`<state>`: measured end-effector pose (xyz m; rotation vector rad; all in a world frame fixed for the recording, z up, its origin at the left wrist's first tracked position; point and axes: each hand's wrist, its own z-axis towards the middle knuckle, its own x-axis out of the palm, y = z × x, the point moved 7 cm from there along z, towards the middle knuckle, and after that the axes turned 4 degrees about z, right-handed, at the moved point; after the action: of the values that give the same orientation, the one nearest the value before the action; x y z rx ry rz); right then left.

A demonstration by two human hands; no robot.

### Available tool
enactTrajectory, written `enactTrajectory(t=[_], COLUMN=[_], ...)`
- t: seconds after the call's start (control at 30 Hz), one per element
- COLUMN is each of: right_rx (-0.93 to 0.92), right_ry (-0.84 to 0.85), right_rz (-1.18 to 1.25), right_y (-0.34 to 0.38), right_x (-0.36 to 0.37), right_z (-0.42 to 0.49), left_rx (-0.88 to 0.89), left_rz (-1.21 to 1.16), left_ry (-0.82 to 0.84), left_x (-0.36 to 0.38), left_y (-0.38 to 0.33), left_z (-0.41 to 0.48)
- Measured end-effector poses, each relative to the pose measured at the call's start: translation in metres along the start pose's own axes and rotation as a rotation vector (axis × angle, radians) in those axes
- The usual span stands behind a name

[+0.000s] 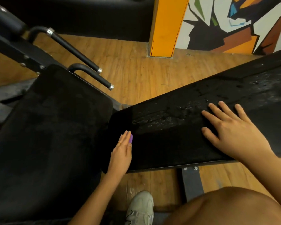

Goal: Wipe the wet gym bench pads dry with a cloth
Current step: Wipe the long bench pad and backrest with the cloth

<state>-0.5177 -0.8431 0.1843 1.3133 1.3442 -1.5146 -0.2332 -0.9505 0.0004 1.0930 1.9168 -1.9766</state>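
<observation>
We're over a wood-plank floor (136, 70), with an orange pillar (165, 26) and a painted mural wall (234, 21) beyond. Two black pads meet below us: the seat pad (55, 127) on the left, the long pad (177, 114) running off right, water beading along its middle. Our right hand (234, 132) lies flat on the long pad, fingers spread. Our left hand (122, 153), fingers straight and together, touches that pad's near end, where a matte black patch (118, 120) may be the cloth; we cannot tell.

One head-worn wide-angle view, looking steeply down from close above — seat (47, 135) at 9 o'clock, long pad (169, 148) at 3, floor (136, 75) and wall (225, 21) farther off toward 12.
</observation>
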Motion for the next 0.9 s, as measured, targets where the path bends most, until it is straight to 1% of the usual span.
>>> enactTrajectory(t=[0.1,0.2,0.33,0.43,0.57,0.67,0.8,0.9], right_rx=[-0.007,-0.014,-0.015,-0.016,-0.016,-0.024,-0.03,-0.044], right_ry=[-0.01,-0.033,-0.059,-0.053,-0.056,-0.06,-0.078,-0.095], right_rz=[0.001,-0.003,0.0,0.006,0.008,0.015,0.01,0.008], right_y=[0.0,0.0,0.0,-0.001,0.0,0.0,0.0,0.002], right_x=[0.001,0.003,0.003,0.003,0.001,0.001,0.002,0.003], right_z=[0.001,0.002,0.001,0.002,0.002,0.002,0.002,0.002], left_rx=[0.029,0.038,0.043,0.004,0.008,0.03,0.053,0.054], left_rz=[0.006,0.017,0.022,0.048,0.065,0.056,0.001,0.004], left_ry=[0.02,-0.002,-0.036,-0.06,-0.022,0.003,0.035,0.02], left_x=[0.004,0.005,0.006,0.004,0.001,-0.001,-0.002,0.0], left_y=[0.003,0.004,-0.001,-0.003,-0.006,-0.003,0.009,0.012], left_z=[-0.012,-0.005,0.023,0.055,0.081,0.064,0.009,0.009])
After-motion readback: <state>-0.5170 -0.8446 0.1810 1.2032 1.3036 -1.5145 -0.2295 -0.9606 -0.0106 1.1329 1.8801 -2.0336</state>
